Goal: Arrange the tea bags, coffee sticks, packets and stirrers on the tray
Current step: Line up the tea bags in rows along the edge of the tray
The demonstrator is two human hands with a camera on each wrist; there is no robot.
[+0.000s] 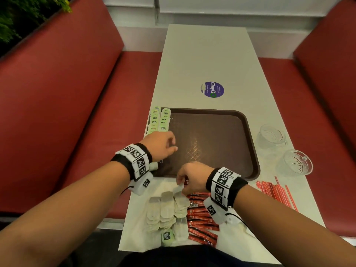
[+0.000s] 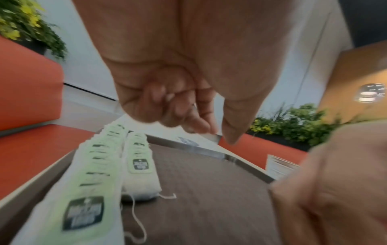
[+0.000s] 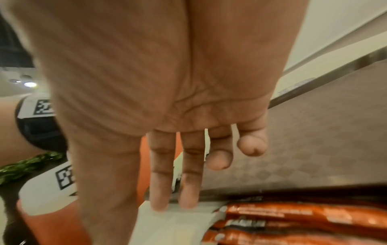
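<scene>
White table (image 1: 204, 60) runs up the centre of the head view, red bench seats (image 1: 57, 105) on both sides. Brown tray (image 1: 250, 135) sits mid-frame on the table, mostly bare

Two rows of green-tagged tea bags (image 1: 160, 120) lie along the tray's left edge, overlapping like shingles; the outer row hangs over the tray rim. In the left wrist view both rows (image 2: 98, 165) run from lower left toward centre, strings trailing onto the tray floor

Below the tray, lower centre of frame: loose pile of pale tea bags (image 1: 165, 211) on the table, red coffee sticks (image 1: 200, 218) stacked just right of them. Red stirrers (image 1: 275, 191) fan out at right, below the tray's right corner. Two clear glass cups (image 1: 271, 135) stand right of the tray, apart from it

Left hand (image 1: 160, 146) hovers over the tray's left side, just below the tea bag rows; fingers curled in, thumb out, nothing held as far as the left wrist view shows

Right hand (image 1: 192, 177) is at the tray's near edge over the pale pile. Right wrist view: index and middle fingers (image 3: 159, 182) straight, tips on a white tea bag (image 3: 173, 222) next to the coffee sticks (image 3: 293, 220); the other two fingers are curled. Whether the thumb pinches the bag: cannot tell
</scene>
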